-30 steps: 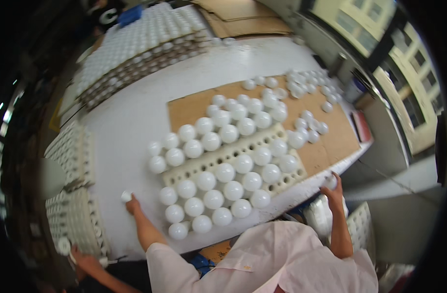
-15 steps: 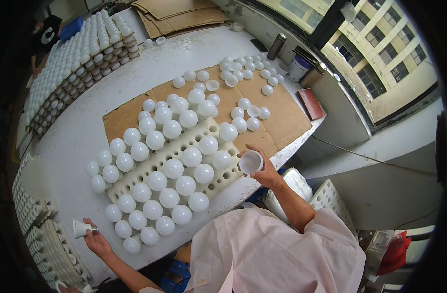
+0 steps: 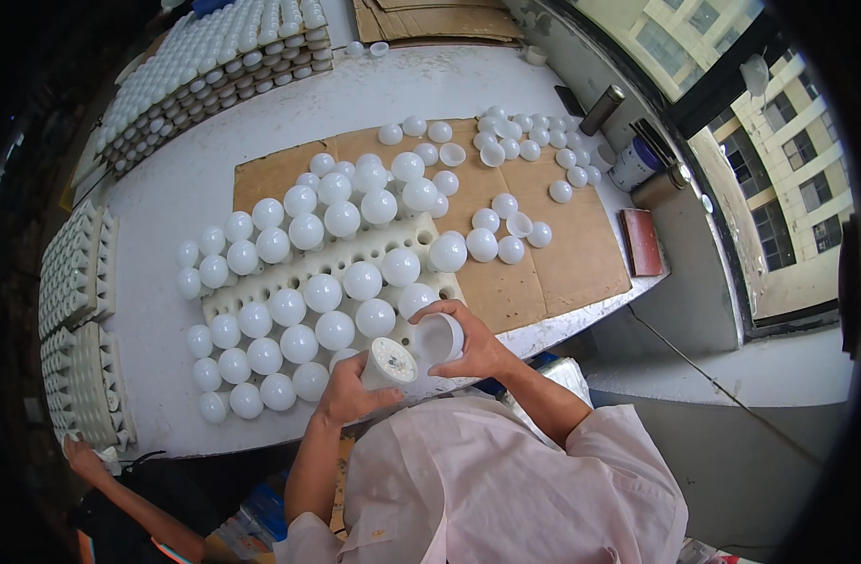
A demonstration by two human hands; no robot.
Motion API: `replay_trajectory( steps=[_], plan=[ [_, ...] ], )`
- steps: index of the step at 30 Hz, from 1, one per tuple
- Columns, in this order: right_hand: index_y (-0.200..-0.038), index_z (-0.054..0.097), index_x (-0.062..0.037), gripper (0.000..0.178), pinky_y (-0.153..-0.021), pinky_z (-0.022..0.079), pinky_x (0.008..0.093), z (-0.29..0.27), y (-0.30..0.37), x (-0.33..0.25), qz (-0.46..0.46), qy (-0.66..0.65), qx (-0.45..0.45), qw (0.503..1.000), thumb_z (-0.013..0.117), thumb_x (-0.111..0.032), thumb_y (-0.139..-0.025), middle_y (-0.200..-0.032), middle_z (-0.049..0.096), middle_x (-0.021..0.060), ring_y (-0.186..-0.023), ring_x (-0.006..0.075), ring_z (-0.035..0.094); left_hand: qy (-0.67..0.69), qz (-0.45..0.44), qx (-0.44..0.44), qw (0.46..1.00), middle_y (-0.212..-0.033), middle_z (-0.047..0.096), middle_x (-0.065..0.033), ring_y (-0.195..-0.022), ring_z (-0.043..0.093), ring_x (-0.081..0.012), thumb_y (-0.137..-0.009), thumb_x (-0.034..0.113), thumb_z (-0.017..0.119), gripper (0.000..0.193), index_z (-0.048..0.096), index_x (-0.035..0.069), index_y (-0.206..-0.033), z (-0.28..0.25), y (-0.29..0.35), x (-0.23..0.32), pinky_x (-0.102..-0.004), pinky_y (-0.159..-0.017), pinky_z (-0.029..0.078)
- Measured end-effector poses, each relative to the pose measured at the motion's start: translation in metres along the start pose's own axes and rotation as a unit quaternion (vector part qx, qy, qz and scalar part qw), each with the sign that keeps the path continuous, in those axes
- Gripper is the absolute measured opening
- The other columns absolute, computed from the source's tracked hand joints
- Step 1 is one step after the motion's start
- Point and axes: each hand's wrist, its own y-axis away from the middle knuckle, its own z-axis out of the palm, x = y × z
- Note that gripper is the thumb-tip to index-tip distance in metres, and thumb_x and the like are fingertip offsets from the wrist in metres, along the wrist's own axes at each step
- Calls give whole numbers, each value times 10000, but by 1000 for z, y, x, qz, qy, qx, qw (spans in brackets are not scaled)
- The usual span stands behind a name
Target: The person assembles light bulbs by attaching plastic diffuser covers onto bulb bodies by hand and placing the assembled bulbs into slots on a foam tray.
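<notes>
In my left hand (image 3: 348,393) is a white cone-shaped bulb base (image 3: 393,361), its flat round face with small parts turned up. Close beside it, my right hand (image 3: 477,348) grips a white bulb cover (image 3: 439,338), a hollow dome whose open side faces the base. The two pieces are near each other; whether their rims touch I cannot tell. Just beyond my hands, rows of round white bulbs (image 3: 335,331) stand in a pale foam tray (image 3: 304,275) with holes. Several empty holes show along the tray's middle and near my right hand.
Loose white domes (image 3: 504,204) lie on a brown cardboard sheet (image 3: 576,273). Stacked trays of bulbs (image 3: 214,56) stand far left, and foam trays (image 3: 78,273) stand at the left edge. A co-worker's hand (image 3: 85,461) reaches in at lower left. A red box (image 3: 641,242) and flasks (image 3: 602,110) line the right side.
My left hand has brought the bulb base from the far left to the middle, beside the cover in my right hand. The view has shifted, and a co-worker's arm now shows at lower left.
</notes>
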Motion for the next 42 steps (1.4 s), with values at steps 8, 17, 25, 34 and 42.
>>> replay_trajectory(
  steps=[8, 17, 25, 34, 42],
  plan=[
    [-1292, 419, -94, 812, -992, 381, 367, -3, 13, 0, 19, 3, -41, 999, 829, -140, -593, -1197, 532, 77, -1143, 225, 495, 2, -88, -57, 995, -923, 647, -88, -775, 618, -124, -690, 225, 810, 506, 593, -40, -1062, 10, -6, 2, -262, -663, 510],
    [-1251, 469, -86, 773, -972, 390, 370, 6, 8, -7, 13, 44, -62, 997, 835, -188, -578, -1184, 539, 88, -1125, 249, 504, -57, -80, -60, 993, -853, 658, -59, -734, 611, -106, -688, 248, 809, 494, 605, -31, -1040, 3, -4, -2, -261, -657, 497],
    [-1278, 418, -67, 813, -873, 461, 421, 29, 3, -22, 12, 165, -92, 982, 826, -181, -584, -1123, 527, 153, -1040, 351, 540, -137, -70, -53, 987, -721, 635, -57, -633, 598, -108, -659, 210, 821, 401, 633, -40, -911, -5, -2, 4, -256, -565, 479],
    [-1257, 431, -28, 734, -784, 516, 412, 48, -6, -21, -20, 238, -116, 964, 780, -199, -634, -1101, 537, 180, -942, 353, 590, -151, -78, -55, 984, -769, 653, -73, -687, 598, -126, -634, 229, 817, 419, 654, -31, -919, -13, 6, 10, -280, -637, 484],
    [-1191, 494, -30, 691, -872, 461, 390, 61, -8, -17, -175, 133, -56, 974, 789, -77, -569, -1070, 548, 136, -1019, 315, 526, -134, -24, -71, 988, -832, 666, -106, -769, 618, -149, -644, 246, 796, 429, 653, -44, -927, -15, 8, -2, -300, -699, 487]
  ],
)
